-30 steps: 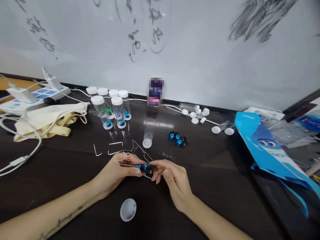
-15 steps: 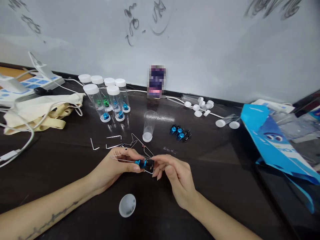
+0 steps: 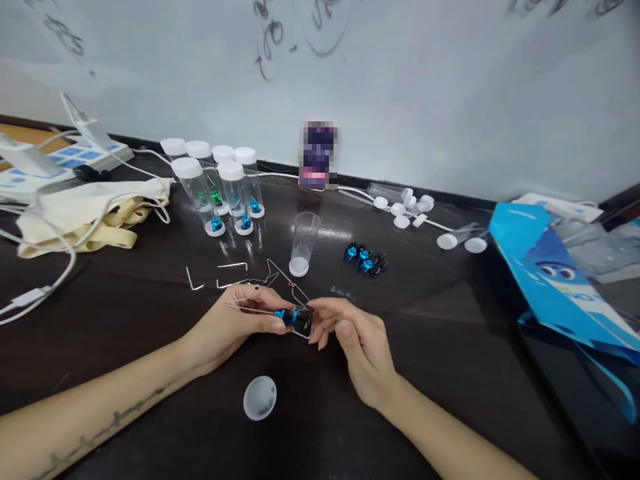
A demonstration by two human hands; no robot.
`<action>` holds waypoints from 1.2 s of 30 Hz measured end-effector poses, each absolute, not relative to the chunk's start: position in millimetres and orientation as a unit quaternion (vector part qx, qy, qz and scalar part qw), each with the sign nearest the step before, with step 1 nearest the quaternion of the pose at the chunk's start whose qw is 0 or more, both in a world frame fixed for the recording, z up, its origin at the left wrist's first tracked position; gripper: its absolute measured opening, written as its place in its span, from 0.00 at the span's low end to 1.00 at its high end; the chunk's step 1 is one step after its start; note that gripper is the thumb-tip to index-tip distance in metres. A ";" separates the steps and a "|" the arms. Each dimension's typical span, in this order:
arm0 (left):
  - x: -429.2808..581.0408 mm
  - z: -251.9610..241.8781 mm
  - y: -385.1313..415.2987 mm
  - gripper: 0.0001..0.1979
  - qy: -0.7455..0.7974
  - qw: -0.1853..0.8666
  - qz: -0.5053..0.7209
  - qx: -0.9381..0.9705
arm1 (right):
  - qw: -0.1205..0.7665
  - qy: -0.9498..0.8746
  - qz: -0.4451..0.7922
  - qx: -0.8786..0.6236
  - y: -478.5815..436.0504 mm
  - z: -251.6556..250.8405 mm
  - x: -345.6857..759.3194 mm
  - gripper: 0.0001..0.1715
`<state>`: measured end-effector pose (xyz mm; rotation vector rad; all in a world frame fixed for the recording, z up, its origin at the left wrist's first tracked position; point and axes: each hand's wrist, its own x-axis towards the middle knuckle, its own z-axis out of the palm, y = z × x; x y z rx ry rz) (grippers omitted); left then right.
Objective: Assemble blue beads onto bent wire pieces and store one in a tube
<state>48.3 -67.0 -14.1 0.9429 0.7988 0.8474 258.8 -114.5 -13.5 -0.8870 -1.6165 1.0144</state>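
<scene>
My left hand [image 3: 240,327] pinches a small blue and black part [image 3: 294,317] threaded on a thin bent wire [image 3: 280,277], low on the dark table [image 3: 450,347]. My right hand [image 3: 350,337] meets it from the right, fingertips closed on the black end of the same part. An open clear tube [image 3: 303,241] stands upright just beyond the hands. A loose white cap [image 3: 260,398] lies in front of my wrists. Several blue and black parts [image 3: 365,259] sit in a small heap to the right of the tube.
Several capped tubes [image 3: 220,187] holding blue and green parts stand at back left. A cloth bag [image 3: 85,217], cables and a power strip [image 3: 55,160] lie far left. Loose caps and tubes [image 3: 410,207] lie at the back, a blue packet [image 3: 555,280] at right. Bent wire pieces [image 3: 220,277] lie left of the hands.
The view has shifted slightly upward and the hands have edged a little farther from me. Both hands keep their pinch on the small part; the grip looks the same.
</scene>
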 end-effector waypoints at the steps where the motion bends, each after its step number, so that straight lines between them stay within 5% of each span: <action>1: 48.5 -14.0 -67.0 0.10 0.364 0.732 0.387 0.427 | 0.497 -0.666 0.421 -0.365 -114.3 -13.4 258.5 0.22; 36: 48.5 -12.6 -67.6 0.10 0.363 0.728 0.397 0.424 | 0.485 -0.669 0.405 -0.390 -114.5 -14.4 259.6 0.22</action>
